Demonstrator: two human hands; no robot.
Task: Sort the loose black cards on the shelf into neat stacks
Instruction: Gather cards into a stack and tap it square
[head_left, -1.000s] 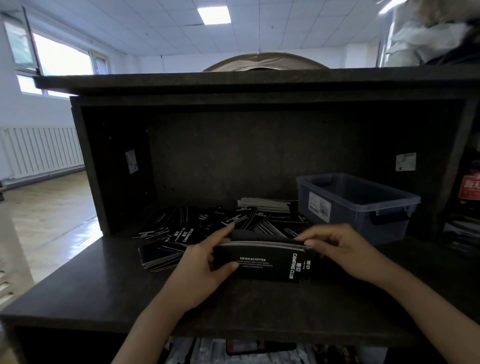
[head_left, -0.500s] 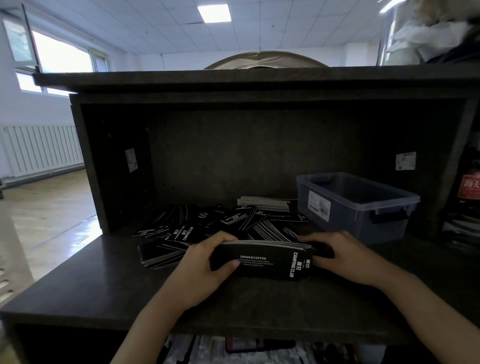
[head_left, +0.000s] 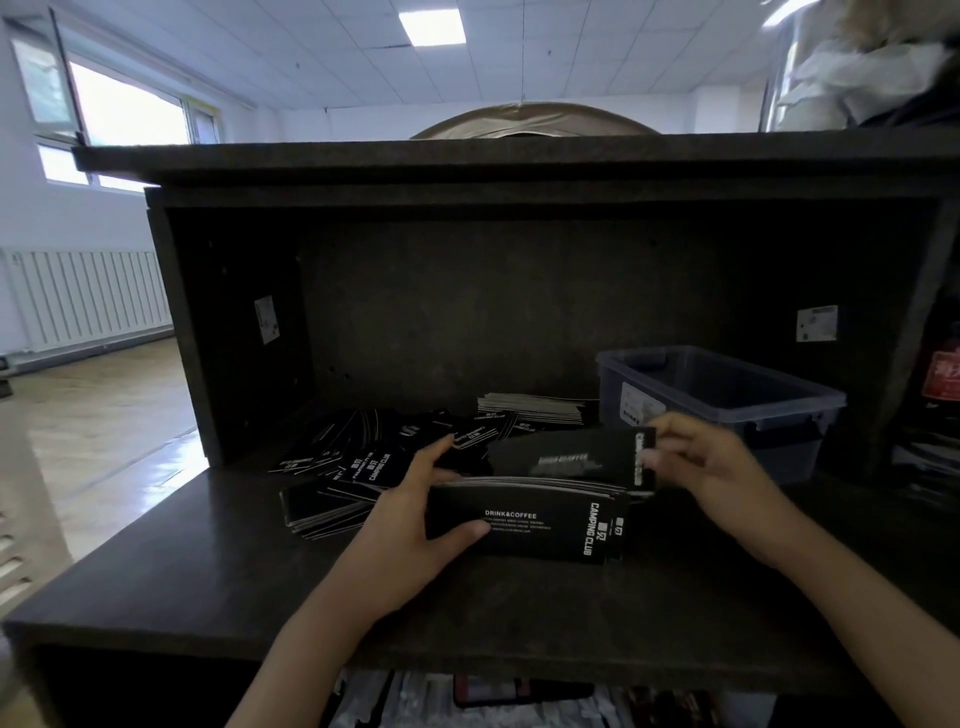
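Note:
My left hand (head_left: 415, 525) grips an upright bundle of black cards (head_left: 540, 525) printed DRINK&COFFEE and CAMPING CLUB, its lower edge on the dark shelf (head_left: 218, 566). My right hand (head_left: 711, 462) pinches the right end of a single black card (head_left: 571, 457), which hangs tilted just above and behind the bundle. Loose black cards (head_left: 363, 457) lie scattered behind and left of my left hand. A neat stack of cards (head_left: 535, 408) lies flat farther back, beside the bin.
A translucent blue plastic bin (head_left: 727, 395) stands at the back right of the shelf. The shelf's dark back wall, left side wall and top board enclose the space. Boxes and clutter fill the far right. Wooden floor and a radiator lie to the left.
My right hand left the bundle's right end, rose, and now holds one card lifted above the bundle. The left hand and the bundle stayed in place.

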